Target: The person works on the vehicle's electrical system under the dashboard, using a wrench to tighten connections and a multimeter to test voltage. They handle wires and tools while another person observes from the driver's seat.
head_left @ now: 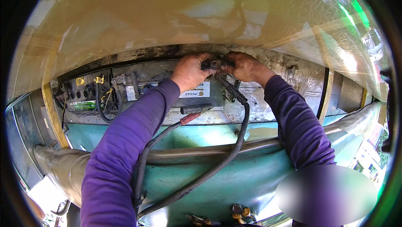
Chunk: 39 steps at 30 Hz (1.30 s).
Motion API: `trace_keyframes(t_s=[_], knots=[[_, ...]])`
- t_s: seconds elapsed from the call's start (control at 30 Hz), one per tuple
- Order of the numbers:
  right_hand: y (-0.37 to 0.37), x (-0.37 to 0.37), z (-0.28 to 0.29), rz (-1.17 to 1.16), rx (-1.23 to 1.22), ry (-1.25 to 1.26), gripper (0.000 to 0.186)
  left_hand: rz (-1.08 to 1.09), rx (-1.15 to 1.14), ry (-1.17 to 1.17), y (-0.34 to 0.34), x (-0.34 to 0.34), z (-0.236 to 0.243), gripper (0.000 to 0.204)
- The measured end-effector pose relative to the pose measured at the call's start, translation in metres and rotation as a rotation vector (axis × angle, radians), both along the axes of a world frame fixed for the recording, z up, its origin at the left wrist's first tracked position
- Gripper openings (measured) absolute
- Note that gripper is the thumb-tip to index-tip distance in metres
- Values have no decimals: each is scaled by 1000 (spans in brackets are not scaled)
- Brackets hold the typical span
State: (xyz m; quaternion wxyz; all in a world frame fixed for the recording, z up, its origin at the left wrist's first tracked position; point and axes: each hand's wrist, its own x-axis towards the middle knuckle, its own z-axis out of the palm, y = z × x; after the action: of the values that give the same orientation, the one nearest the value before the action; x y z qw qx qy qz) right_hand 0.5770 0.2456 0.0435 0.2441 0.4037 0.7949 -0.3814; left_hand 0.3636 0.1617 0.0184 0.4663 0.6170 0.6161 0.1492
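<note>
My left hand (190, 73) and my right hand (248, 67) meet at a metal battery cable clamp (215, 64) at the rear of a grey battery (161, 69). The left fingers and thumb pinch it from the left. From the right, the right fingers close around it, their tips partly hidden. A thick black battery cable (246, 116) in ribbed sleeving runs from beneath the clamp toward the lower left. In front of the battery, a second cable end with a red sleeve (190, 118) lies loose. The terminal post under my fingers is hidden.
Another battery (81, 94) with brass-coloured clamps (99, 79) and looped cables sits at the left. A glossy beige panel (201, 13) overhangs the compartment. A green panel (209, 176) with a rounded lip stands in front. Tools, including yellow-handled ones (242, 213), lie at the lower edge.
</note>
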Motion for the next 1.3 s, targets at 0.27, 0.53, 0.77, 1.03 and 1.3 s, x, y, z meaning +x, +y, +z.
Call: trace_keyframes(t_s=[0.27, 0.53, 0.77, 1.03, 1.3], knots=[[-5, -2, 9, 14, 64, 25, 64, 28, 29, -18, 1, 0, -5, 51], [-12, -7, 11, -14, 146, 8, 62, 23, 19, -191, 1, -5, -13, 46], [-25, 3, -5, 22, 337, 122, 55, -42, 11, -177, 3, -11, -15, 39], [-29, 10, -16, 81, 424, 130, 50, -34, -11, -269, 4, -12, -11, 43], [-19, 10, -15, 65, 340, 198, 49, -8, 31, -165, 2, -5, -8, 39]])
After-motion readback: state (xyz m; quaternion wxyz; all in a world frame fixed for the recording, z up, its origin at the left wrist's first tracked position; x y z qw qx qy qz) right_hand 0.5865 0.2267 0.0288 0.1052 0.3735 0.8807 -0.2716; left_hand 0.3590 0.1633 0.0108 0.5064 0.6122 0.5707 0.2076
